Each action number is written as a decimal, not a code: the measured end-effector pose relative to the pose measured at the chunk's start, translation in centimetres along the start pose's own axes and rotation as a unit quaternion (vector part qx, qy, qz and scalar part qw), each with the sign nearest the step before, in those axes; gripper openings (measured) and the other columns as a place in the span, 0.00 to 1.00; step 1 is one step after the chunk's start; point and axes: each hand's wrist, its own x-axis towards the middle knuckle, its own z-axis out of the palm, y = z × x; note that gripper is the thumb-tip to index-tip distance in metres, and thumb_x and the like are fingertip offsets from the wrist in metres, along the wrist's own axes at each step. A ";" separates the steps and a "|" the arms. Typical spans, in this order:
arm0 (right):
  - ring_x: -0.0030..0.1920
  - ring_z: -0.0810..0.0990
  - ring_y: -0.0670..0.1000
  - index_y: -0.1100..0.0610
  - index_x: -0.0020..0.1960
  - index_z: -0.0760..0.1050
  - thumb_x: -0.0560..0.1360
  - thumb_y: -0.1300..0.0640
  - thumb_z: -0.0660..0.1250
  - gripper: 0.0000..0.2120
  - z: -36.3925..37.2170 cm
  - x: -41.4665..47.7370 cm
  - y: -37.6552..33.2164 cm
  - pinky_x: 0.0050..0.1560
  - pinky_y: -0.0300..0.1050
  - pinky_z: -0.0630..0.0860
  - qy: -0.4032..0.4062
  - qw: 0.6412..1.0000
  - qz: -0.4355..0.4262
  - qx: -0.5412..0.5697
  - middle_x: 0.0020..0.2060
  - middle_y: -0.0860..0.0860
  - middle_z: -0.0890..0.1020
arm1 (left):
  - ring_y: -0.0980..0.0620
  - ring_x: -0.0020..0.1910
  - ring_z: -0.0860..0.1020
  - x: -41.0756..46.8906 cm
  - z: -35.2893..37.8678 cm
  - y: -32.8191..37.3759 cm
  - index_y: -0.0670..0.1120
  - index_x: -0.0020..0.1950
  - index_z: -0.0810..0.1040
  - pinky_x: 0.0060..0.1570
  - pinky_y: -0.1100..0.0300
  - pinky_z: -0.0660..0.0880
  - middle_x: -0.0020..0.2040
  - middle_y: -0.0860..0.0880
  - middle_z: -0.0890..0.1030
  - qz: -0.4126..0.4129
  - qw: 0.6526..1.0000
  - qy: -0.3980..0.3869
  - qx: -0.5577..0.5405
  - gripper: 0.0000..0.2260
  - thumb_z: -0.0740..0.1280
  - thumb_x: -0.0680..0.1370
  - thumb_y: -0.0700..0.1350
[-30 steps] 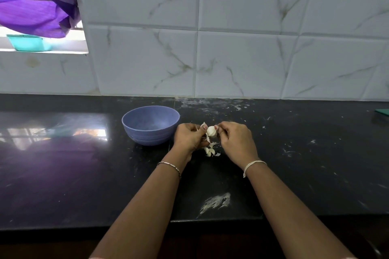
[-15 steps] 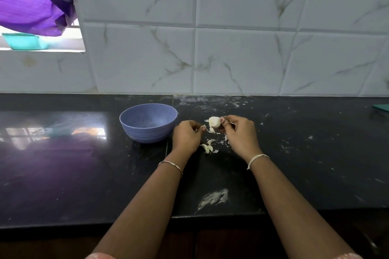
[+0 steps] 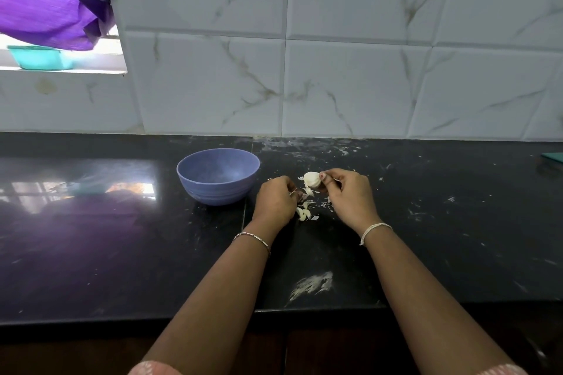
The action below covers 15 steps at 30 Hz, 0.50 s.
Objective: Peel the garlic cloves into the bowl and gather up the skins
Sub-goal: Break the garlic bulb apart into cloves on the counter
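Garlic bulb [image 3: 311, 179] is pinched between the thumb and fingertips of the right hand [image 3: 345, 195], just above the black counter [image 3: 441, 237] and right of the blue bowl [image 3: 213, 190]. The left hand [image 3: 274, 201] is curled, knuckles up, beside the bulb; whether anything is held cannot be determined. Loose cloves [image 3: 303, 214] are located between the 2 hands.

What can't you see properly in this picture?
Head view:
- What the left hand holds, if anything: its own back hides it.
- The white bits: too small to tell cloves from skins.
- The teal thing at the right: cut off by the edge.
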 end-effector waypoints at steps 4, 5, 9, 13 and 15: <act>0.42 0.83 0.47 0.55 0.52 0.84 0.79 0.54 0.66 0.09 0.0 0.0 -0.1 0.48 0.47 0.80 0.003 1.000 -0.001 -0.002 0.40 0.49 0.86 | 0.47 0.53 0.79 0.0 0.1 0.0 0.45 0.56 0.81 0.50 0.55 0.74 0.53 0.45 0.82 0.032 0.999 0.018 0.001 0.09 0.67 0.80 0.46; 0.42 0.83 0.47 0.55 0.52 0.84 0.79 0.54 0.66 0.09 0.0 0.0 -0.1 0.48 0.47 0.80 0.005 1.000 0.000 0.000 0.41 0.49 0.86 | 0.47 0.53 0.79 0.0 0.1 0.1 0.45 0.57 0.81 0.52 0.54 0.75 0.53 0.45 0.82 0.041 0.999 0.025 0.000 0.09 0.67 0.80 0.45; 0.42 0.83 0.47 0.55 0.53 0.84 0.79 0.55 0.66 0.09 -0.1 0.0 -0.3 0.47 0.43 0.78 0.018 1.000 0.004 0.012 0.42 0.50 0.86 | 0.46 0.50 0.80 -0.3 -0.2 0.7 0.44 0.58 0.80 0.50 0.52 0.76 0.51 0.44 0.83 0.080 0.994 0.070 -0.033 0.10 0.62 0.81 0.39; 0.41 0.83 0.48 0.54 0.52 0.84 0.79 0.54 0.65 0.09 -0.1 0.0 -0.4 0.45 0.47 0.79 0.040 0.998 -0.001 0.041 0.38 0.49 0.86 | 0.51 0.42 0.80 -1.0 -0.8 1.7 0.44 0.57 0.80 0.45 0.54 0.78 0.42 0.49 0.83 0.098 0.973 0.094 -0.185 0.11 0.61 0.83 0.47; 0.40 0.84 0.47 0.54 0.52 0.84 0.79 0.55 0.66 0.09 0.1 0.1 -0.6 0.44 0.45 0.80 0.052 0.996 0.010 0.078 0.37 0.48 0.85 | 0.53 0.40 0.82 -0.8 -0.7 1.8 0.44 0.58 0.80 0.46 0.52 0.81 0.41 0.51 0.83 0.063 0.962 0.037 -0.263 0.14 0.65 0.80 0.52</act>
